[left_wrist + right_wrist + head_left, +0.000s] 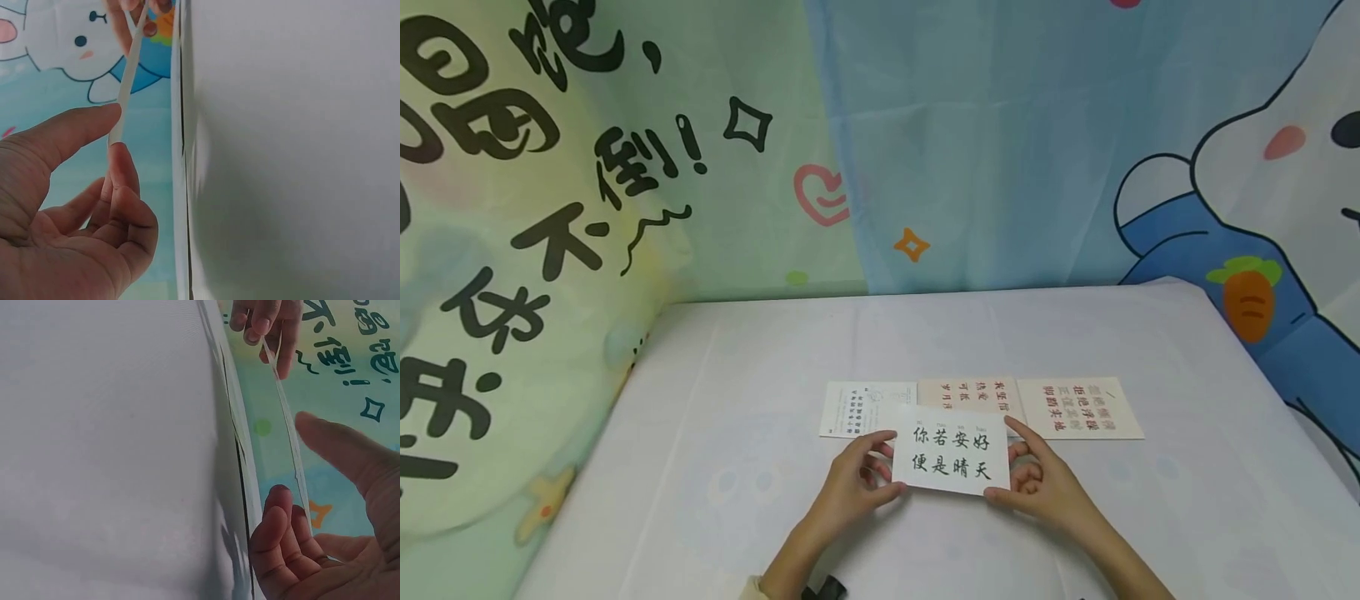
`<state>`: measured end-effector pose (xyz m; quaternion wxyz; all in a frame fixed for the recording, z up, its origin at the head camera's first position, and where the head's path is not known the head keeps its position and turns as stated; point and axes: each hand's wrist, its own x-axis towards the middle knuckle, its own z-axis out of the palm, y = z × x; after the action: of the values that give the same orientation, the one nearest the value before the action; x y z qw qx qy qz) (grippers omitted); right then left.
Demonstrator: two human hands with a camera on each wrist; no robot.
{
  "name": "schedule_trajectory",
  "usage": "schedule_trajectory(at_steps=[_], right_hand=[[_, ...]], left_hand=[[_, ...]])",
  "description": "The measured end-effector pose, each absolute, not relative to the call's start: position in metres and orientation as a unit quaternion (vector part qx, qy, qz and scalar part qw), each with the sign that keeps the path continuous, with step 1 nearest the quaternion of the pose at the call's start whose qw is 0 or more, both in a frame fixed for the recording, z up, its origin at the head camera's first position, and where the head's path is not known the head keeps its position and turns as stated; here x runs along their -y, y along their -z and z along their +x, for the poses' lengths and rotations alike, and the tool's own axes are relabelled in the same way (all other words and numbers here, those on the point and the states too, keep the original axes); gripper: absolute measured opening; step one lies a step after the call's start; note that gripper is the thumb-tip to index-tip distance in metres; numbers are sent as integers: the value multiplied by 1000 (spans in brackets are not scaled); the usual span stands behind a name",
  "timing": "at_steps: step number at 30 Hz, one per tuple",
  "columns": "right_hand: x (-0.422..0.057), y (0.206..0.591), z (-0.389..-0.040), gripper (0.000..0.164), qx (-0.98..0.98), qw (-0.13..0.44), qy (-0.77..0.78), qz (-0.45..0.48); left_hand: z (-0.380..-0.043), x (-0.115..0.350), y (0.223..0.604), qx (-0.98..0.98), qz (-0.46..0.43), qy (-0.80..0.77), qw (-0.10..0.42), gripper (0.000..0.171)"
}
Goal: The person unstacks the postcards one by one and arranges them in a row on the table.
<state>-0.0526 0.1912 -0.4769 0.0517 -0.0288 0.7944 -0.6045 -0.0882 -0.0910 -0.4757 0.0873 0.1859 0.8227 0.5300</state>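
Observation:
A white card (951,450) printed with two rows of black Chinese characters is held up over the table, its face toward the head camera. My left hand (857,479) pinches its left edge between thumb and fingers. At the opposite edge, my right hand (1045,479) grips it the same way. Both wrist views show the card nearly edge-on, as a thin pale strip (128,81). Behind it lie three cards in a row: a white one (831,412) with small dark print, a beige one (932,392) partly hidden by the held card, and a cream one (1078,408) with red and grey characters.
A white cloth (760,350) covers the table. Printed curtains (985,167) with cartoon figures and large characters hang behind it and at the left. A small black object (827,588) shows beside the left forearm at the bottom edge.

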Motion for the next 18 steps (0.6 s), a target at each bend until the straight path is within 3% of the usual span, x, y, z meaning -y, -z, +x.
schedule_trajectory(at_steps=[6, 18], right_hand=[[-185, 477, -60, 102, -799, 47, 593, -85], [-174, 479, -71, 104, -822, 54, 563, -71]], left_hand=[[-92, 102, 476, -826, 189, -527, 70, 64], [-102, 114, 473, -825, 192, -526, 81, 63]])
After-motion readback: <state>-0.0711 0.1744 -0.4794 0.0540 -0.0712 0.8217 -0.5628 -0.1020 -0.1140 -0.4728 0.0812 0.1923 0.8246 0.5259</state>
